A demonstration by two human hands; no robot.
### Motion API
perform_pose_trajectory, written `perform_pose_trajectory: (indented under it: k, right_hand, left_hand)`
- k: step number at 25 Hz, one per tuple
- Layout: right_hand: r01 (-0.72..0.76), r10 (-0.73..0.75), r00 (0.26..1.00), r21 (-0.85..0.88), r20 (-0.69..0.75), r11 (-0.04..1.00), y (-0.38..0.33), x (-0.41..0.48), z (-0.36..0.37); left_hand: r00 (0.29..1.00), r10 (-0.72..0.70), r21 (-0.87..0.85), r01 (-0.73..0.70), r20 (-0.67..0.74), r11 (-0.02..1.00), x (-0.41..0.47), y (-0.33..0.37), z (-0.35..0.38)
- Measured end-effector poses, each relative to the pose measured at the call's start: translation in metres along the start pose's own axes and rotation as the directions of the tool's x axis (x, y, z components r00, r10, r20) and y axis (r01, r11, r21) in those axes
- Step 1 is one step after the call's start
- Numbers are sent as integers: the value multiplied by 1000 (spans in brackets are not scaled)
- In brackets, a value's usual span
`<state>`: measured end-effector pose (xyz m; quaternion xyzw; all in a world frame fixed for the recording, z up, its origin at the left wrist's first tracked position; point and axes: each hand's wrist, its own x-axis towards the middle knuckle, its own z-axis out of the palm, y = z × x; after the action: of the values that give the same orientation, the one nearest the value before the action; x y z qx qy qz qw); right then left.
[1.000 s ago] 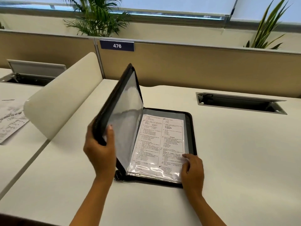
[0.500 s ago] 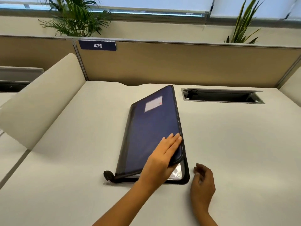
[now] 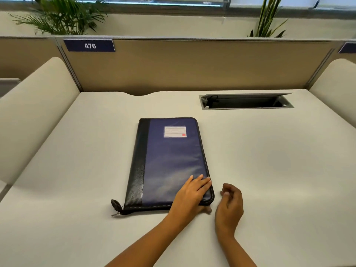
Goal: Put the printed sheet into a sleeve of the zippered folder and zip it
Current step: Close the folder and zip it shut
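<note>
Down at the bottom of the frame, two bare forearms reach in over the desk [image 3: 269, 170]. The left hand [image 3: 192, 193] lies flat on the folder [image 3: 169, 162], fingers straight and together across its lower right corner, thumb tip showing just under the near edge. The right hand [image 3: 230, 205] is just right of that corner, apart from the folder, fingers loosely curled and holding nothing. The folder lies closed at the centre of the frame, blue cover up, black spine strip along its left side, and nothing inside it shows. Its zip pull [image 3: 116, 208] pokes out at the lower left corner onto the desk. Higher up the cover there's a lined white label [image 3: 175, 131]. Beyond, right of centre, a cable hatch [image 3: 246, 102] stands propped open in the desk. Then the tan partition [image 3: 192, 64], with a sign [image 3: 89, 45] reading 476 at upper left, and plants [image 3: 59, 16] along the top.
</note>
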<state>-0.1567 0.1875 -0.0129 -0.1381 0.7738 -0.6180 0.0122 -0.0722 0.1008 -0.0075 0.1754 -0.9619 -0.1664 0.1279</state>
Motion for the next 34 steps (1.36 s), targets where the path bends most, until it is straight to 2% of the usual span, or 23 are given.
perform_pose_trajectory:
  k: [4, 6, 9, 10, 11, 13, 16, 19, 23, 26, 29, 34]
  right_hand:
    - [21, -20, 999, -40, 33, 999, -2, -2, 0]
    - [-14, 16, 998, -43, 57, 999, -5, -1, -1]
    - [-126, 127, 986, -13, 111, 992, -14, -1, -3]
    - [-120, 121, 984, -19, 127, 993, -18, -4, -5]
    - [-63, 68, 986, -36, 152, 997, -24, -11, -6]
    - [145, -128, 958, -50, 258, 988, -38, -32, -7]
    - [415, -365, 792, 7, 490, 910, -51, -70, 1]
    - [578, -458, 554, 75, 695, 813, -55, -97, 20]
    - [721, -485, 260, 167, 835, 673, -55, -124, 51]
    - [819, -492, 137, 181, 860, 545, -57, -141, 71]
    - [845, -490, 127, 164, 862, 508, -62, -153, 83]
    - [853, -448, 274, 1, 851, 522, -75, -165, 93]
  left_hand:
    - [998, -21, -46, 24, 65, 999, 0, -1, -4]
    - [995, -53, -87, 61, 87, 994, 0, -1, -13]
    - [984, -175, -263, 159, -41, 952, -15, -7, -33]
    - [968, -226, -307, 185, -104, 933, -24, -11, -42]
    - [947, -278, -326, 215, -162, 921, -36, -18, -52]
    - [890, -375, -335, 282, -258, 899, -63, -35, -72]
    - [804, -476, -291, 389, -357, 874, -112, -65, -95]
    - [751, -561, -276, 490, -347, 827, -155, -90, -104]
    - [808, -541, -195, 506, -234, 840, -178, -103, -100]
    - [810, -550, -202, 515, -204, 833, -180, -104, -101]
    - [787, -585, -229, 543, -199, 808, -184, -106, -104]
    - [746, -647, -331, 577, -157, 746, -187, -103, -107]
